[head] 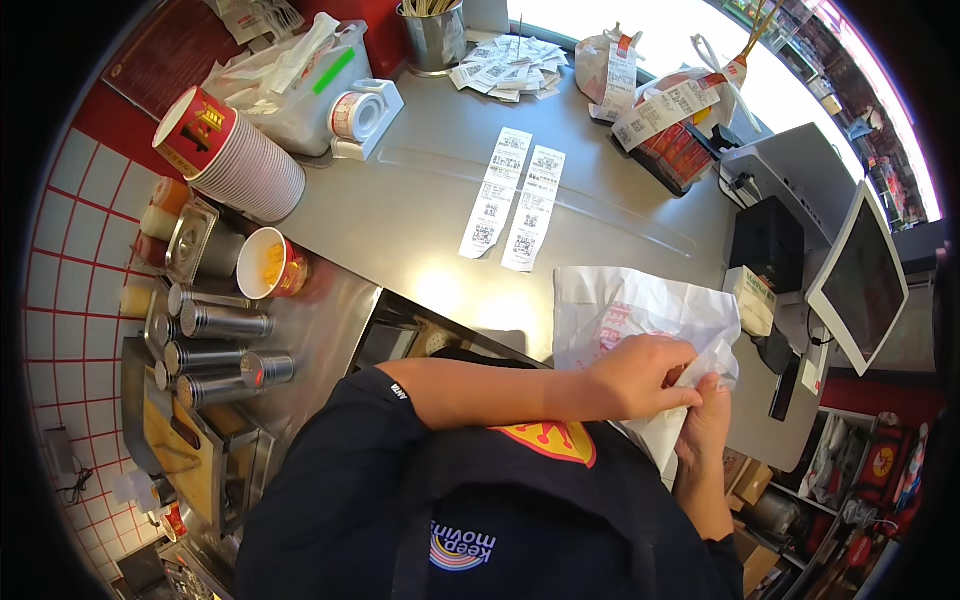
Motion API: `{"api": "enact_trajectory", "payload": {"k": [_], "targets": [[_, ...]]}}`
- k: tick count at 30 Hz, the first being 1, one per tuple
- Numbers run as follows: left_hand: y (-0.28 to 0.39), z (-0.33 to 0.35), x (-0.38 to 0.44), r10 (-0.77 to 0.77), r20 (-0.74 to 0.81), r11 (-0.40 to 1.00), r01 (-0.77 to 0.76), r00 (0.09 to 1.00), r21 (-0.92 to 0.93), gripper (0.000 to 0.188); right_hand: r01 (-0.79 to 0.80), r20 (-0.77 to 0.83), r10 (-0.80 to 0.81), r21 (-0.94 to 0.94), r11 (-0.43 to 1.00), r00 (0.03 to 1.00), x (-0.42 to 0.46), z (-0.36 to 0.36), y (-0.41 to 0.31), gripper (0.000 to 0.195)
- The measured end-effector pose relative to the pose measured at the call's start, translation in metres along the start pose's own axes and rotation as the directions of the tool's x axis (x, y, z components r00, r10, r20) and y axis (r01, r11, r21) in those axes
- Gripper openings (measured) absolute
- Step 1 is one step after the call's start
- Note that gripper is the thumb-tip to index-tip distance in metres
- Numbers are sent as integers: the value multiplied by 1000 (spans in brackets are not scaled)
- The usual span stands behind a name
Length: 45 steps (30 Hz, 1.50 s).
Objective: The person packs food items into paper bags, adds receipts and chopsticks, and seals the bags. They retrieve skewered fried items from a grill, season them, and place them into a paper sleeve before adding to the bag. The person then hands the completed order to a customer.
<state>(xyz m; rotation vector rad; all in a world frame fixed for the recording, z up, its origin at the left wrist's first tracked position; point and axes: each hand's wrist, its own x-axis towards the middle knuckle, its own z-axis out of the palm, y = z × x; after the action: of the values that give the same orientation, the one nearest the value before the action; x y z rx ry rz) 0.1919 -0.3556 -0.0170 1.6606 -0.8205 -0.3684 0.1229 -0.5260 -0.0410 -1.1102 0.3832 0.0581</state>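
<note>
A white bag (585, 322) with red print lies at the counter's near edge, its right side crumpled and raised. My left forearm reaches across my body, and my left hand (651, 375) pinches the bag at that bunched side. Close beside it, my right hand (705, 420) grips the same part with the thumb on top. Both thumbs nearly meet there; the fingers underneath are partly hidden by the bag. Two long printed receipts (495, 195) rest side by side on the metal counter (420, 202) beyond the bag.
At left stand stacked paper tubs (247, 165), a tub with yellow food (274, 264), metal shakers (225, 321) and a tape dispenser (367, 120). Packed orders (671, 146) and spiked receipts (510, 67) are at the back. A tablet screen (862, 277) and a tissue pack (750, 300) stand right.
</note>
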Motion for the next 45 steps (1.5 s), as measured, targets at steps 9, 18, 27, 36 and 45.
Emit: {"api": "enact_trajectory", "payload": {"k": [9, 18, 27, 36, 45], "targets": [[-38, -40, 9, -574, 111, -223, -24, 811, -974, 22, 25, 252, -160, 466, 884, 954, 1, -42, -13, 45], [-72, -85, -20, -443, -159, 890, 410, 883, -200, 17, -166, 271, 23, 517, 840, 962, 28, -40, -23, 38], [-112, -100, -26, -784, -152, 316, 177, 601, -932, 35, -23, -261, 53, 114, 993, 964, 34, -31, -11, 26], [-10, -49, -9, 452, -360, 832, -240, 816, 501, 62, 251, -23, -292, -451, 857, 956, 45, 19, -18, 53], [-49, -65, 13, -454, 239, 454, 454, 858, -767, 38, 98, 75, -70, -886, 453, 995, 61, -10, -48, 48]]}}
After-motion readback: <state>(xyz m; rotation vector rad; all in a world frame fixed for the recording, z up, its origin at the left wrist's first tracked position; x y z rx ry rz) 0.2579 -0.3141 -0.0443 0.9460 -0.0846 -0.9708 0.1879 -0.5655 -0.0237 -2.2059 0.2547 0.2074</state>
